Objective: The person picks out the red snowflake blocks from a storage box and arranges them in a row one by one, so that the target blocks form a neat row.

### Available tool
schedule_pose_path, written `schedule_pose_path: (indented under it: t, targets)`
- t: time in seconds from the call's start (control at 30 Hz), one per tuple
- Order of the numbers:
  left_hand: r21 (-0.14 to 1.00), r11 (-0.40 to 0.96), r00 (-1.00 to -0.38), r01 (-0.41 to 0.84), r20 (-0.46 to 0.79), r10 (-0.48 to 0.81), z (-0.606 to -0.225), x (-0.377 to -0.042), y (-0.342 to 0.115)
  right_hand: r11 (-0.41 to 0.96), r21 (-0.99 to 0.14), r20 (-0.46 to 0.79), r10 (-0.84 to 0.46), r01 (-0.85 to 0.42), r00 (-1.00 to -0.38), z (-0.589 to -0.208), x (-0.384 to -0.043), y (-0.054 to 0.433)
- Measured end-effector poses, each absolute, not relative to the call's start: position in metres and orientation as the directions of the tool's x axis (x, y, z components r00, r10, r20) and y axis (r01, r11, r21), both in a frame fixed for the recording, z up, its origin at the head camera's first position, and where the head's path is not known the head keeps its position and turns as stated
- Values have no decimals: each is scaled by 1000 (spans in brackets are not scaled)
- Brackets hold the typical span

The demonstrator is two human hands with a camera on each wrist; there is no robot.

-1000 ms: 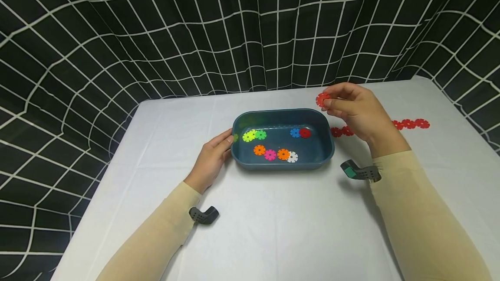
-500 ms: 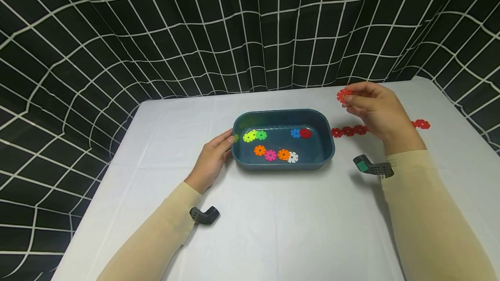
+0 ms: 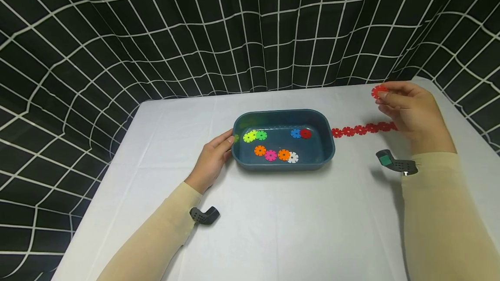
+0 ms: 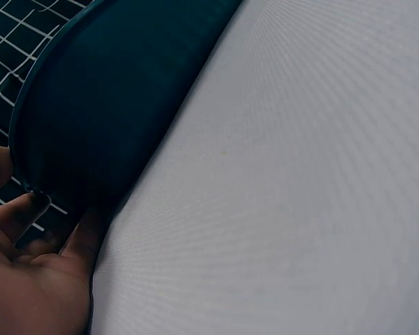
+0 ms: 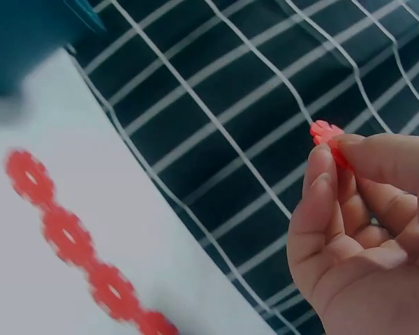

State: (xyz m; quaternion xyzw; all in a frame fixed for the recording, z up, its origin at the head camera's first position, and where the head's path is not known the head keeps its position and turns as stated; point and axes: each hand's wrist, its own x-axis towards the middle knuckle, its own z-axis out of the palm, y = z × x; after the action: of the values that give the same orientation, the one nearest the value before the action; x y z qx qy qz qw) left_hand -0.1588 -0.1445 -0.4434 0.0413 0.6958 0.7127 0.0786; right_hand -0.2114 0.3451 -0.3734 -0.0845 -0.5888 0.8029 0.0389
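Note:
My right hand (image 3: 414,107) pinches a red notched plastic disc (image 3: 379,91) between thumb and fingers, raised over the far right of the table. In the right wrist view the same disc (image 5: 327,132) shows at the fingertips. Below and left of that hand runs a row of red discs (image 3: 360,130), partly hidden behind the hand. At the left end of a dark teal tub (image 3: 281,166), my left hand (image 3: 211,157) grips the wall, thumb at the rim. The left wrist view has the left hand (image 4: 38,279) against the tub's end (image 4: 119,98).
Inside the tub lie yellow-green and green discs (image 3: 261,135), a blue disc (image 3: 295,133) with a red one, orange discs (image 3: 259,150), a pink disc (image 3: 270,155) and a white disc (image 3: 293,157). A black curtain with white grid lines (image 3: 250,34) hangs behind the white-covered table (image 3: 250,220).
My right hand has carried the red disc rightward, away from the tub and along the row, uncovering the row's left part. The left hand and the tub have stayed put.

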Motion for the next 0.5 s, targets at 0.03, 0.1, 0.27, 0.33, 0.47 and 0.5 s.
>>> schedule_pose_path:
  t: [0.03, 0.1, 0.27, 0.33, 0.47, 0.5]
  targets:
    - [998, -18, -984, -55, -51, 169, -443, -159, -144, -319, -947, -102, 178, 41, -979, -372, -210, 350]
    - [998, -20, -984, -55, -51, 168, -443, -158, -144, -360, -932, -133, 214, 48, -968, -371, -208, 360]
    - [998, -26, -984, -52, -47, 170, -443, -158, -144, -366, -929, -180, 329, 51, -927, -374, -203, 380]
    - [998, -24, -984, -49, -45, 173, -443, -159, -145, -334, -940, -200, 364, 73, -910, -377, -202, 386]
    - [999, -17, -984, -47, -43, 174, -444, -159, -146, -289, -951, -228, 414, 110, -881, -384, -199, 399]
    - [999, -17, -984, -46, -42, 175, -444, -159, -146, -279, -953, -235, 429, 120, -872, -386, -198, 402]
